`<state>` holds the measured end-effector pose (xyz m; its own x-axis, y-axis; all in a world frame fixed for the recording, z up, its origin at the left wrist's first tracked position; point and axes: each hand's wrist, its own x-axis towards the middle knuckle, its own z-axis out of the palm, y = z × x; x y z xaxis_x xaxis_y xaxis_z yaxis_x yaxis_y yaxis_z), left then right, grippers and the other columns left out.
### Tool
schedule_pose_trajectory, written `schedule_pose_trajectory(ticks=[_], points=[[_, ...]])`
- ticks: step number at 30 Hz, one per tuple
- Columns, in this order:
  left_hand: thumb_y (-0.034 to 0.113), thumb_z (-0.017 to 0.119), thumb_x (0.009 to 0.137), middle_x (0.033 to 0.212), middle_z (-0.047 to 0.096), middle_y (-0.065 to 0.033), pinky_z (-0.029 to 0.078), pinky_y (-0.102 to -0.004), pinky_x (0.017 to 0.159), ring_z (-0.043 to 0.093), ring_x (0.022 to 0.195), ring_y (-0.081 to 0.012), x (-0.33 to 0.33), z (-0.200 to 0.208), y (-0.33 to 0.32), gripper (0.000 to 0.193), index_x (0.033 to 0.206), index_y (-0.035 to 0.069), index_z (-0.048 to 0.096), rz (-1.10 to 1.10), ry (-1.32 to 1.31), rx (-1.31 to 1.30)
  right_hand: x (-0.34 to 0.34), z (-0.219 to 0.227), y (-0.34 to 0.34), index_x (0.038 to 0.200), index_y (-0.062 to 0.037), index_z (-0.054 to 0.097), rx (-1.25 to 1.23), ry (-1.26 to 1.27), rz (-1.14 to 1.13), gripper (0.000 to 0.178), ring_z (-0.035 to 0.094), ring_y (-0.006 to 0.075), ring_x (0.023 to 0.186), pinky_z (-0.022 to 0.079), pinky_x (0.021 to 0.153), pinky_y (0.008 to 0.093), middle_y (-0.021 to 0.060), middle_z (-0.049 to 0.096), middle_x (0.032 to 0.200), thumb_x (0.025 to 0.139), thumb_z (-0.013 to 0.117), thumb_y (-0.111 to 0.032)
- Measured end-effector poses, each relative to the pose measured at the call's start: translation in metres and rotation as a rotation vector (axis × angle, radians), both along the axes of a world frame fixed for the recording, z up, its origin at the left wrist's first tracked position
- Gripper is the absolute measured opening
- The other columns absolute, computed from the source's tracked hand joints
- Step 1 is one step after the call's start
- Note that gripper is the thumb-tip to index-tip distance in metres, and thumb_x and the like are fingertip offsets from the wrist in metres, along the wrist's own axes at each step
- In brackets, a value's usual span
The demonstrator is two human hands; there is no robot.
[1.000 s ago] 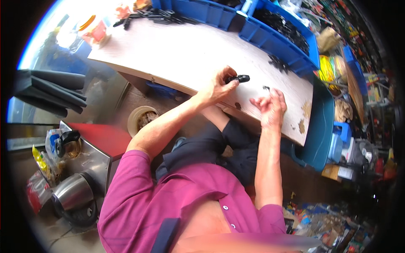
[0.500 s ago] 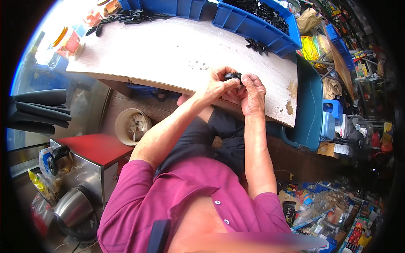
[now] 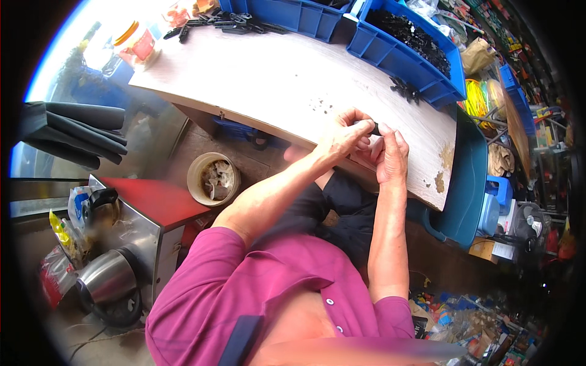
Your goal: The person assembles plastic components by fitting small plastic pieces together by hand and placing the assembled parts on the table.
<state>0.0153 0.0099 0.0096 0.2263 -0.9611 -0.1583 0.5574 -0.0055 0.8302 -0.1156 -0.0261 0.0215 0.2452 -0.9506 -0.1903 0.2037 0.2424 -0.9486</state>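
Over the table's near edge, both my hands meet around a small black plastic piece [image 3: 375, 129], mostly covered by fingers. My left hand [image 3: 349, 135] pinches it between thumb and fingers from the left. From the right, my right hand [image 3: 392, 155] has its thumb and fingertips closed at the other end of it. Several long black plastic pieces [image 3: 235, 23] lie in a pile at the table's far left. A small cluster of black parts [image 3: 405, 90] rests on the table beside a blue crate [image 3: 397, 60], which is filled with more black parts.
The pale wooden table [image 3: 256, 73] has a worn right corner. Another blue crate [image 3: 293, 23] stands at the back. A teal bin [image 3: 461, 189] adjoins the table's right end. On the floor are a waste bucket [image 3: 194, 177] and a red-topped cabinet [image 3: 155, 198], with a steel kettle [image 3: 110, 277] beside it.
The whole view has shifted, so the table and hands appear further right and lower. My fingers now cover more of the black piece, and my hands remain together around it.
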Motion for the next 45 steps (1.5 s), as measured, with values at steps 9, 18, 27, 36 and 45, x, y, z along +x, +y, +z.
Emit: schedule_pose_trajectory(ticks=[9, 18, 27, 36, 45], points=[[0.014, 0.065, 0.084, 0.072, 0.063, -0.0042, 0.049, -0.0213, 0.048, 0.058, 0.055, -0.0072, 0.007, -0.001, 0.008, 0.015, 0.091, 0.001, 0.064, -0.106, -0.018, -0.025, 0.007, -0.012, 0.006, 0.071, -0.0091, 0.054, -0.136, 0.094, -0.083, 0.023, 0.042, 0.0083, 0.041, 0.031, 0.036, 0.0236, -0.0013, 0.051, 0.063, 0.09, 0.06, -0.021], [0.015, 0.076, 0.076, 0.11, 0.058, -0.0162, 0.046, -0.0369, 0.092, 0.056, 0.105, -0.0297, 0.111, -0.01, -0.031, 0.038, 0.112, 0.01, 0.064, 0.621, -1.303, -0.289, -0.001, -0.005, 0.013, 0.073, -0.0094, 0.05, -0.072, -0.073, -0.119, 0.021, 0.043, 0.0095, 0.041, 0.058, 0.05, 0.038, -0.0031, 0.039, 0.051, 0.09, 0.056, -0.019], [0.043, 0.061, 0.087, 0.144, 0.038, -0.0163, 0.039, -0.0616, 0.098, 0.028, 0.135, -0.0469, 0.294, -0.026, -0.087, 0.044, 0.129, 0.031, 0.056, 0.511, -2.152, 0.221, 0.004, 0.0, 0.01, 0.065, -0.0113, 0.042, -0.054, -0.117, -0.107, 0.029, 0.044, 0.0118, 0.041, 0.058, 0.049, 0.0427, -0.0011, 0.033, 0.046, 0.09, 0.055, -0.018], [0.036, 0.064, 0.087, 0.125, 0.057, -0.0085, 0.032, -0.062, 0.103, 0.034, 0.131, -0.0469, 0.227, -0.024, -0.063, 0.039, 0.122, 0.019, 0.061, 0.321, -1.995, 0.011, 0.008, 0.003, 0.005, 0.064, -0.0111, 0.044, -0.029, -0.129, -0.096, 0.029, 0.047, 0.0131, 0.044, 0.059, 0.049, 0.0441, -0.0011, 0.032, 0.046, 0.089, 0.057, -0.018], [0.041, 0.048, 0.096, 0.122, 0.062, -0.0048, 0.023, -0.0551, 0.111, 0.04, 0.132, -0.0333, 0.199, -0.03, -0.08, 0.038, 0.117, 0.015, 0.065, 0.43, -2.008, -0.06, -0.005, -0.005, -0.002, 0.068, -0.0115, 0.048, 0.079, -0.188, -0.156, 0.025, 0.052, 0.0166, 0.045, 0.058, 0.054, 0.0493, -0.001, 0.031, 0.043, 0.088, 0.059, -0.023]])
